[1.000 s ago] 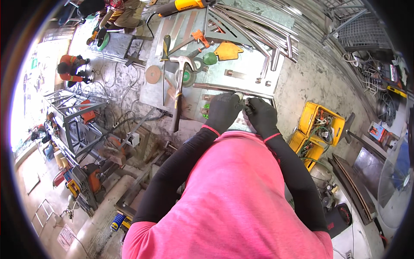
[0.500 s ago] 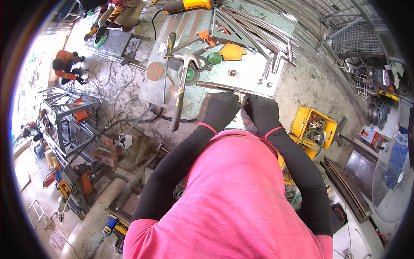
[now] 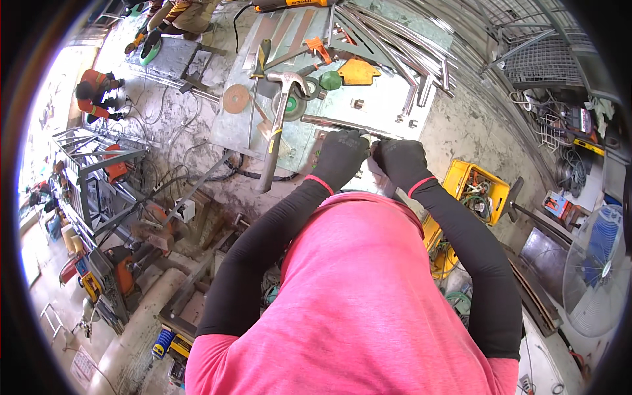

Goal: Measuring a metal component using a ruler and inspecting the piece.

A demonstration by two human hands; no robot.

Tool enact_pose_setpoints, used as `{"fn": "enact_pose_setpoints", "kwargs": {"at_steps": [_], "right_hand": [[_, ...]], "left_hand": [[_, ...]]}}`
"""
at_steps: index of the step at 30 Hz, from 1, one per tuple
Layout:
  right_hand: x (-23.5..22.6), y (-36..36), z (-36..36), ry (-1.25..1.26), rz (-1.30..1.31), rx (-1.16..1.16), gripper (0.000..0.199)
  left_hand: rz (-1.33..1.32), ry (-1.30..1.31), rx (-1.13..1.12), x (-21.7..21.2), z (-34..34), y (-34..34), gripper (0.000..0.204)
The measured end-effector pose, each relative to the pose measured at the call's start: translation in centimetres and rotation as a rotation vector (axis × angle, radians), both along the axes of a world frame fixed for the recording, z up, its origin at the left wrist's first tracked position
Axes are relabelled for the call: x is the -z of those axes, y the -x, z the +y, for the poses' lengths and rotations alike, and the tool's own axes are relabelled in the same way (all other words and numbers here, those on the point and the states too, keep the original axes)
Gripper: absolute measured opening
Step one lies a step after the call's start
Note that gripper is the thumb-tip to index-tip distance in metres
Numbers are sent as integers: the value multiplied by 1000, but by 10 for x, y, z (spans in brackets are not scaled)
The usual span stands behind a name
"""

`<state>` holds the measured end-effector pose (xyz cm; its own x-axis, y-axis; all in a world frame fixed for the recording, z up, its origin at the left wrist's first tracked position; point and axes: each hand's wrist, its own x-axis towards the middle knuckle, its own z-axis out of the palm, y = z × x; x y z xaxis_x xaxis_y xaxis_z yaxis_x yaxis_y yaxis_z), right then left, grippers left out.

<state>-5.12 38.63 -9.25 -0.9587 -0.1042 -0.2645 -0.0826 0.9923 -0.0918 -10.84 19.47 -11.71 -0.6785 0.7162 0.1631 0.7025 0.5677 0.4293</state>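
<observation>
Both my hands, in black gloves, meet at the near edge of the metal worktable. My left hand (image 3: 342, 157) is closed, its fingertips turned toward the right one. Close beside it, my right hand (image 3: 401, 161) is curled the same way. Something small and pale shows between the fingertips, too little of it to name. A shiny metal tube (image 3: 336, 123) lies on the table just beyond my knuckles. To the left of my left hand lies a claw hammer (image 3: 276, 131), its handle reaching past the table's near edge.
Around the hammer lie a brown disc (image 3: 236, 99), a screwdriver (image 3: 262, 58), and a yellow angled piece (image 3: 359, 72). Metal tubes (image 3: 382, 39) are stacked at the back. A yellow toolbox (image 3: 477, 191) stands at right, near a fan (image 3: 599, 270). A person in orange (image 3: 95, 92) crouches far left.
The view has shifted slightly. My hands stay together at the table edge, with the fingers closed, and have turned only a little.
</observation>
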Motion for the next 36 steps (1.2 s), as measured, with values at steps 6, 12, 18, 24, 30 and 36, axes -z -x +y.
{"fn": "enact_pose_setpoints", "kwargs": {"at_steps": [6, 12, 18, 24, 30, 36], "right_hand": [[0, 0, -2, 25, -78, 72, 34], [2, -3, 0, 64, -16, 37, 34], [8, -8, -1, 66, 35, 48, 35], [11, -13, 0, 84, -64, 61, 26], [-13, -32, 4, 277, 32, 199, 22], [-15, -70, 25, 456, 185, 620, 20]], "left_hand": [[6, -65, 13, 2, 0, 2, 11], [17, -45, 8, 3, 1, 0, 10], [64, -34, 9, 4, 2, -2, 9], [41, -25, 9, 6, 4, -3, 12], [-27, 5, 73, -4, -1, 3, 21], [-223, 8, -47, -31, -5, 2, 27]]}}
